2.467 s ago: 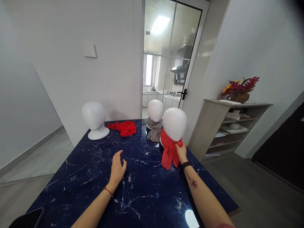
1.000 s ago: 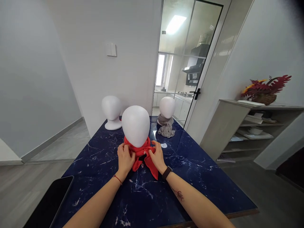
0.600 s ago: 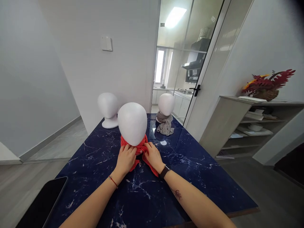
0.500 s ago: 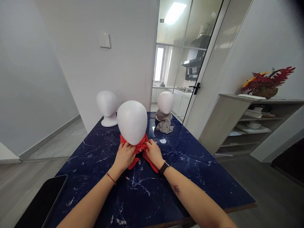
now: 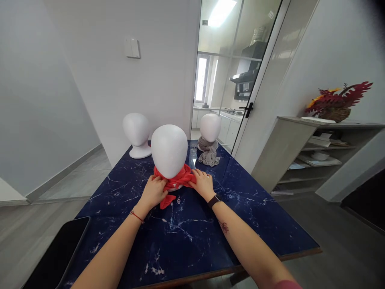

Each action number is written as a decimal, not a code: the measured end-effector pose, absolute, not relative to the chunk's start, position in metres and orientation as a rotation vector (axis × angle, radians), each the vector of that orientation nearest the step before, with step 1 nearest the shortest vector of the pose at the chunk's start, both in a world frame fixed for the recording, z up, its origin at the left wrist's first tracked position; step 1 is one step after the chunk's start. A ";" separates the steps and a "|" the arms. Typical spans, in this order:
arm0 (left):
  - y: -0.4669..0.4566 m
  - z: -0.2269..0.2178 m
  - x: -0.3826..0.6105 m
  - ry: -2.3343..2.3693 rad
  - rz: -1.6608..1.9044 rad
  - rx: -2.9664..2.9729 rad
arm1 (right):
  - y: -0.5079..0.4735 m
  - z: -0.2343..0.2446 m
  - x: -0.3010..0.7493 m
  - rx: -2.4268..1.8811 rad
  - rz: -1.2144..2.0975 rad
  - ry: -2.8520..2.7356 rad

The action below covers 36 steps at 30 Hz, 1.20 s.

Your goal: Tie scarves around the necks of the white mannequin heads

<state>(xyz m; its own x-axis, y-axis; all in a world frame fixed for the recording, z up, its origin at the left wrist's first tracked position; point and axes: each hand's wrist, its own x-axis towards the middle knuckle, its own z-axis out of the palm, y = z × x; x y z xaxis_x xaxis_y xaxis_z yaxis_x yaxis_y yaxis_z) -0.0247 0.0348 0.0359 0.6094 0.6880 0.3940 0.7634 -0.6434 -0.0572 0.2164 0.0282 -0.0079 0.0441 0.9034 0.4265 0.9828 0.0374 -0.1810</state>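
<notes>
A red scarf [image 5: 184,176] is wrapped about the neck of a white foam mannequin head [image 5: 169,150] near the middle of the table. My left hand [image 5: 154,192] has its fingers curled on the scarf at the left of the neck, and a red end hangs below it onto the table. On the right side, my right hand [image 5: 203,184] grips a gathered part of the scarf and holds it out from the neck. Part of the head's white base shows between the hands.
Behind on the left stands a bare white mannequin head [image 5: 136,130]. At the back right, another mannequin head [image 5: 210,127] wears a grey scarf [image 5: 209,155]. A black phone [image 5: 57,255] lies at the left edge of the blue marbled table [image 5: 180,249]. Shelves [image 5: 313,156] stand to the right.
My right hand has moved to the right and slightly up, drawing the red scarf's hanging right part up and outward. My left hand has shifted slightly left, still at the scarf.
</notes>
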 end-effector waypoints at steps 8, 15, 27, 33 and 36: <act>0.038 0.028 -0.032 -1.142 -0.625 -2.662 | 0.030 0.000 0.226 -1.426 -0.029 -1.646; 0.030 0.030 -0.027 -1.037 -0.737 -2.663 | 0.001 0.010 0.181 -1.182 0.156 -2.047; 0.032 0.032 -0.026 -1.121 -0.573 -2.682 | 0.007 0.012 0.196 -1.645 -0.109 -1.907; 0.037 0.026 -0.026 -1.145 -0.451 -2.684 | 0.010 0.013 0.207 -1.751 -0.175 -1.742; 0.037 0.024 -0.025 -1.140 -0.435 -2.698 | 0.011 0.013 0.208 -1.648 -0.116 -1.725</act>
